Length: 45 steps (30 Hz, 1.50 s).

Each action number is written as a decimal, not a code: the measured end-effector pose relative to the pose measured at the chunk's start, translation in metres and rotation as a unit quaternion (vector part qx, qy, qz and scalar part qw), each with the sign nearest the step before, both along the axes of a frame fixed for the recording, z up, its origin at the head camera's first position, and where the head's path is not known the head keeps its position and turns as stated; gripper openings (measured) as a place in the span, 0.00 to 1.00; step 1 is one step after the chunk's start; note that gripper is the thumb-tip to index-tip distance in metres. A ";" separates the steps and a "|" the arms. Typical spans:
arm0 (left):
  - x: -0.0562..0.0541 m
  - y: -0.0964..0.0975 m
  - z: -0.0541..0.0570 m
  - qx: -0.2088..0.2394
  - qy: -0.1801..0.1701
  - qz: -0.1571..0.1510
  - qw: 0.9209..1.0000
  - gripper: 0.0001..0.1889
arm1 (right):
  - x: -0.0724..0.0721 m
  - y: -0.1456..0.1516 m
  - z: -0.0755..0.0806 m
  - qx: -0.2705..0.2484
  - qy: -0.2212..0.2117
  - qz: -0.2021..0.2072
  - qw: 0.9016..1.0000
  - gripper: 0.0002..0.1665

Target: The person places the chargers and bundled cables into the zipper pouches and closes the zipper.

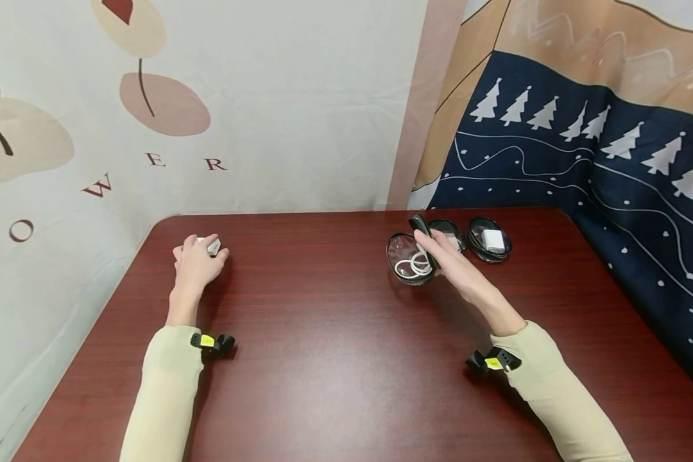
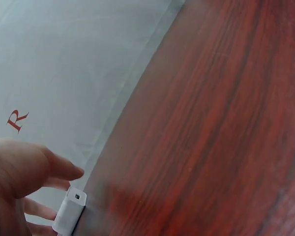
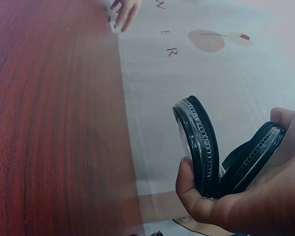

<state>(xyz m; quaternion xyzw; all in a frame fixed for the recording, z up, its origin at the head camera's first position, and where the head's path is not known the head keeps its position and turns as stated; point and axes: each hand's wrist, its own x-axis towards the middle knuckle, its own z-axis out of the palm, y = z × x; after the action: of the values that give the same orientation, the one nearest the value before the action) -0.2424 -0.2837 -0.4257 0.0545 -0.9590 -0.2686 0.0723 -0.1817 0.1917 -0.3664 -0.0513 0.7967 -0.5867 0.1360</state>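
At the table's far left, my left hand [image 1: 193, 260] grips a small white charger plug [image 2: 70, 212], with fingers behind it and the thumb on the near side. The plug has a small dark port in its end. Over the far right part of the table, my right hand [image 1: 453, 262] holds a round clear pouch with a black zip rim [image 3: 201, 140]. The pouch stands unzipped, its two halves spread like a clamshell. Through its clear side a coiled white cable [image 1: 414, 264] shows in the head view. My palm hides part of the pouch.
Two more round black-rimmed pouches lie by the right hand: one partly behind it [image 1: 446, 226], and one to its right [image 1: 475, 234] with a white block on or in it. Printed cloths hang behind the table [image 1: 323, 333] and along its sides.
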 end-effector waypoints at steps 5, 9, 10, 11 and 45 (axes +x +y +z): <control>0.003 0.001 0.001 0.021 0.004 0.008 1.000 0.15 | 0.000 0.001 0.000 -0.002 -0.003 0.001 1.000 0.50; 0.003 0.001 0.001 0.020 -0.010 0.017 1.000 0.14 | 0.001 0.001 0.000 -0.005 -0.005 0.004 1.000 0.50; 0.003 0.000 0.001 0.019 -0.014 0.021 0.999 0.17 | 0.001 0.000 0.000 -0.006 -0.005 0.005 1.000 0.50; 0.003 0.000 0.001 0.019 -0.019 0.026 0.999 0.20 | 0.001 0.000 0.000 -0.008 -0.006 0.005 1.000 0.49; 0.015 0.087 0.038 0.057 0.111 -0.145 0.982 0.24 | 0.002 -0.010 -0.005 -0.020 -0.008 0.016 1.000 0.46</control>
<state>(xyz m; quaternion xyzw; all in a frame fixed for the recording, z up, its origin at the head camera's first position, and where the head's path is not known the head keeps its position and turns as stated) -0.2272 -0.1964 -0.3876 -0.1114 -0.9259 -0.3348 0.1351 -0.1798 0.1820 -0.3713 -0.0613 0.7829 -0.6005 0.1507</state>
